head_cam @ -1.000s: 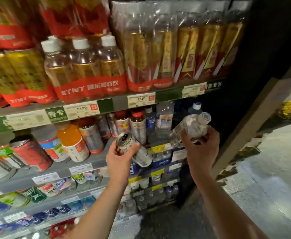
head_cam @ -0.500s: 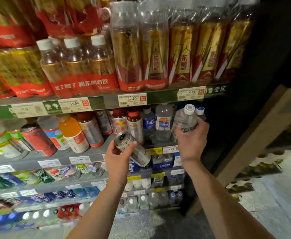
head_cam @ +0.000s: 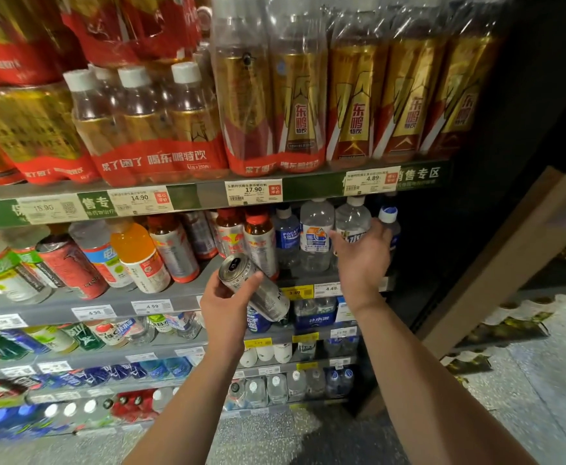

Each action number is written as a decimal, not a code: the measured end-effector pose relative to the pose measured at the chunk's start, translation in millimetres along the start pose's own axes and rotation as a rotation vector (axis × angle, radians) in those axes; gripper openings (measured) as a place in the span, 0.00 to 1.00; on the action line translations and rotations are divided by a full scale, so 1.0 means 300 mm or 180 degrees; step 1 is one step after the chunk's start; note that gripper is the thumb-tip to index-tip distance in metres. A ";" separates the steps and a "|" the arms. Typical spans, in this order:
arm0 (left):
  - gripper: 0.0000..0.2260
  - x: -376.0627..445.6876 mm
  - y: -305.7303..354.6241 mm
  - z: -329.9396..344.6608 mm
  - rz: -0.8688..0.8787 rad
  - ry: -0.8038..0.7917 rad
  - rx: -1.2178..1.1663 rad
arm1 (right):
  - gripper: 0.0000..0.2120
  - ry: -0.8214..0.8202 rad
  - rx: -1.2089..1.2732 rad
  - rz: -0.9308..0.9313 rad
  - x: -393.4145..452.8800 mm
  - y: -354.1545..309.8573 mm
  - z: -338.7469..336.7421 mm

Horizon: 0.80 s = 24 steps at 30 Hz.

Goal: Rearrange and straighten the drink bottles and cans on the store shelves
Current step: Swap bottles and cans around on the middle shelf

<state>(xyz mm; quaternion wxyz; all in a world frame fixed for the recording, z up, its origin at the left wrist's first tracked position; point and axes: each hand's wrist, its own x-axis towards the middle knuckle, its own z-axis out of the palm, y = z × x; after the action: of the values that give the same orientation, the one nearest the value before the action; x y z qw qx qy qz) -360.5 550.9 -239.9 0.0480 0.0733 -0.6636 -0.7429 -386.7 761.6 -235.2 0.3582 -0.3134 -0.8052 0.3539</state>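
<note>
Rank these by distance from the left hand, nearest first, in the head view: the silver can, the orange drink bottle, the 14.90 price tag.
1. silver can: held in the left hand itself.
2. orange drink bottle: upper left of it, on the second shelf.
3. 14.90 price tag: farther up and left, on the top shelf's edge.

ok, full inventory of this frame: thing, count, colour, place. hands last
Multipacks: several, gold and red wrap, top shelf.
Single gold bottles: about three, top shelf right.
Price tags: many, white, along shelf edges.
Orange drink bottle: one, second shelf.
Red can: one, second shelf left.
Clear water bottles: two standing on the second shelf right, plus one in the right hand.
Lower shelves: mixed bottles and cans, blurred, uncounted.
Silver can: one, tilted, in front of the shelf.
Left hand: grip around the silver can.
Right hand: on a clear bottle at the second shelf.
</note>
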 end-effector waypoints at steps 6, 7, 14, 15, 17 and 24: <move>0.13 0.003 -0.009 0.018 -0.0038 -0.0001 -0.0014 | 0.37 -0.0049 0.0417 0.0063 -0.027 0.036 0.002; 0.13 0.004 -0.008 0.018 -0.0030 -0.0006 -0.0025 | 0.35 -0.0006 0.0607 0.0141 -0.037 0.038 -0.004; 0.12 0.015 -0.005 -0.041 0.0011 0.0061 -0.0166 | 0.17 -0.0629 0.1320 -0.0118 -0.238 -0.034 -0.024; 0.13 0.016 -0.002 -0.060 0.0026 0.0040 -0.0177 | 0.17 -0.1195 0.1375 -0.0169 -0.266 -0.062 -0.023; 0.14 0.016 0.010 -0.106 0.0062 0.0009 -0.0137 | 0.22 -0.2597 0.1380 -0.0281 -0.323 -0.110 -0.007; 0.22 0.022 0.060 -0.355 0.0138 0.0009 -0.0053 | 0.40 -0.3420 0.0556 -0.0821 -0.522 -0.264 0.122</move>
<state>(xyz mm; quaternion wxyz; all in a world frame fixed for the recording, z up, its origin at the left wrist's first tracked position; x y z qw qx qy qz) -349.2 443.6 -233.9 0.0657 0.0595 -0.6588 -0.7471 -350.2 586.3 -246.0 -0.0375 0.0429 -0.8740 0.4826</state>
